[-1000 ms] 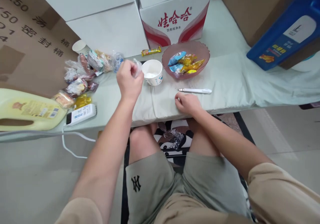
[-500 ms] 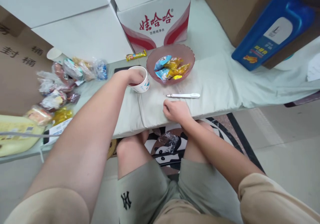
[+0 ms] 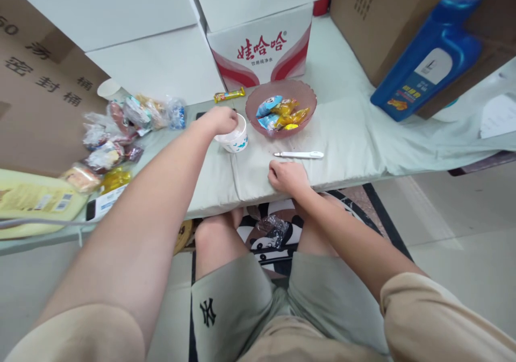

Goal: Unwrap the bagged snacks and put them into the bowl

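Observation:
My left hand (image 3: 222, 121) is above the mouth of a white paper cup (image 3: 237, 143) with blue print, its fingers pinched together. A small dark bit shows at the fingertips, too small to name. The cup stands upright on the cloth-covered table. Closed into a loose fist, my right hand (image 3: 288, 178) rests at the table's front edge with nothing seen in it. Just beyond it lies a white pen-like tool (image 3: 300, 155) with a metal tip. A pink glass bowl (image 3: 253, 106) holds several wrapped snacks (image 3: 288, 109) in blue and yellow, right of the cup.
A yellow snack bar (image 3: 229, 94) lies before a white carton (image 3: 258, 63). Bagged snacks (image 3: 107, 130) are heaped at left, near a pale yellow bottle (image 3: 36, 203). A blue bottle (image 3: 427, 61) stands at right by a cardboard box (image 3: 371, 23).
My left hand has risen from inside the cup to above its rim. My right hand stays curled at the table edge. The whole view has shifted slightly.

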Tool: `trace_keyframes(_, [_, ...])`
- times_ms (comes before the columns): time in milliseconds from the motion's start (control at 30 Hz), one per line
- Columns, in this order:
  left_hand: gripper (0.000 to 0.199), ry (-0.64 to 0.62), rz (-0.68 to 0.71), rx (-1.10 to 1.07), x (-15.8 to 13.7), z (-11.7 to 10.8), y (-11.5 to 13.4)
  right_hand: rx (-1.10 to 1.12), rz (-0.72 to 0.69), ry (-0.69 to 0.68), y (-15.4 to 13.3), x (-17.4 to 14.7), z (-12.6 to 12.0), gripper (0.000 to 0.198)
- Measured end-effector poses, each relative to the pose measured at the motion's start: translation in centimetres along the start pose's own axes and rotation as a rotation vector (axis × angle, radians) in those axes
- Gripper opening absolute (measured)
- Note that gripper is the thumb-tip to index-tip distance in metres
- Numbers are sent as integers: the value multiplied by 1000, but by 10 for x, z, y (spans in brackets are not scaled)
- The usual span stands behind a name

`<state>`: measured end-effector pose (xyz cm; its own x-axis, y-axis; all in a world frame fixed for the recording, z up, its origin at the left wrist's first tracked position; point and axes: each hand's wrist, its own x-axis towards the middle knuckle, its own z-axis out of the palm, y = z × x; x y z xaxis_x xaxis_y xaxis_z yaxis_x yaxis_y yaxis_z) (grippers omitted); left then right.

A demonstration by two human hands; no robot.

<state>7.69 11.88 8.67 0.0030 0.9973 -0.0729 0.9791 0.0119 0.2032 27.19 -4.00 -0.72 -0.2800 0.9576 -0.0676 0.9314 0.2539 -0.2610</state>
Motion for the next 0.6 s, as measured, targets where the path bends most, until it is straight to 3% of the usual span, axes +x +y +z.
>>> trace_keyframes(167, [26,265,-170,-43,-35,-12,-34,-28,7,4,-1,-1,1,33])
trace_keyframes(400, [26,104,-456,-8,-82,2,-109,-76,13,13,-2,-3,3,32])
trace_keyframes(600, [35,83,-506,40,-76,-6,-153,-120,27,6,-7,-4,4,31])
